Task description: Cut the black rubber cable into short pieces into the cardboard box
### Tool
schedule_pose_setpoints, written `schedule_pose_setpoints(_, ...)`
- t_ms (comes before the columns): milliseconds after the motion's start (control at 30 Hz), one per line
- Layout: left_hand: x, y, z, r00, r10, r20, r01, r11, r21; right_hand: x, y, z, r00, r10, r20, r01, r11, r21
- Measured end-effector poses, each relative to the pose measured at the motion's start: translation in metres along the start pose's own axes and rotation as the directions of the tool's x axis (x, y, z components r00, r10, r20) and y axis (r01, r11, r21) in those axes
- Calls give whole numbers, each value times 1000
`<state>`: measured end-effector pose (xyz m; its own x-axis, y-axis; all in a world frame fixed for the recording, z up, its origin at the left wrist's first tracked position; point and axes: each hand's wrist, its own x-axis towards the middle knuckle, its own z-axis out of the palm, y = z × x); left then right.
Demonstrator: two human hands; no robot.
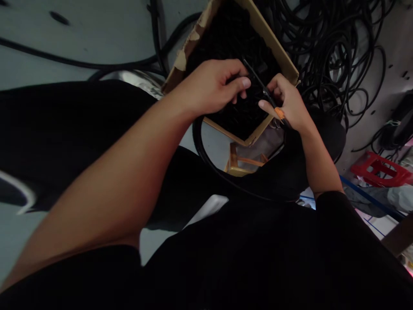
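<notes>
Slants up from the lower left with the long, bare left forearm [132, 172], curling the fingers of the bare left hand [221, 86] beneath an extended thumb at upper centre. Angles the shorter-looking, bare right forearm [319, 150] up-left, bending the bare right hand's [287, 101] fingers.

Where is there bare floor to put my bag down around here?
The roomiest patch is the pale floor at upper left, bordered below by the long black cable, with dark scraps on it. Crowded: right of the cardboard box, where tangled cables heap up, and inside it, among dark pieces.
</notes>
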<state>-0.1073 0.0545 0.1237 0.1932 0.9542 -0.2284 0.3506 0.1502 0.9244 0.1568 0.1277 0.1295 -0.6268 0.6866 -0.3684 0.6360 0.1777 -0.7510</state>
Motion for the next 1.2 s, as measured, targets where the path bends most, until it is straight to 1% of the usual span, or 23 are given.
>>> schedule_pose_setpoints(100, -2, -2, -3, 1000, -8, 28, 9, 1000, -4, -3, 0, -3, 1000, -12, 20, 12, 1000, -16)
schedule_pose_setpoints(233, -2, -6, 0, 994, 12, 109, -12, 1000, -2, -5, -5, -1, 996, -49, 77, 50, 999, -14)
schedule_pose_setpoints(300, -1, -7, -1, 991, -10, 131, 12, 1000, -19, -4, -5, 1, 997, -42, 62, 43, 999, -18)
schedule_pose_setpoints(400, 0, -6, -8, 992, -69, 106, 74, 996, -41, -3, 1, 0, 1000, 1, 29, 0, 1000, -28)
schedule_pose_setpoints(467, 1, -5, -15, 988, -98, 117, 108, 991, -82, -4, 6, -1, 999, 14, 33, -13, 1000, -13)
schedule_pose_setpoints(567, 1, -4, -18, 983, -99, 158, 126, 977, -171, -6, 9, -1, 998, 14, 57, -18, 998, 58)
schedule_pose_setpoints(600, 0, -5, -17, 985, -95, 145, 124, 971, -203, -7, 8, -1, 998, 11, 69, -18, 995, 96)
schedule_pose_setpoints(700, 1, -9, -10, 990, -133, 38, 138, 947, -291, -10, 3, 1, 996, 2, 86, -19, 979, 201)
schedule_pose_setpoints(733, 1, -11, -7, 987, -160, 3, 153, 939, -307, -10, 0, 2, 996, 1, 92, -20, 978, 209)
schedule_pose_setpoints(800, 3, -13, -2, 979, -198, -46, 174, 935, -308, -8, -5, 4, 994, 1, 108, -19, 985, 169)
schedule_pose_setpoints(933, 6, -10, 5, 976, -190, -104, 157, 952, -263, -1, -11, 7, 990, -5, 142, -4, 998, 63)
schedule_pose_setpoints(1100, 8, -4, 7, 976, -128, -176, 107, 987, -124, 4, -12, 10, 993, -15, 113, 11, 999, 36)
schedule_pose_setpoints(1200, 6, -1, 8, 979, -107, -175, 99, 994, -54, 3, -14, 12, 995, 4, 103, -5, 1000, 9)
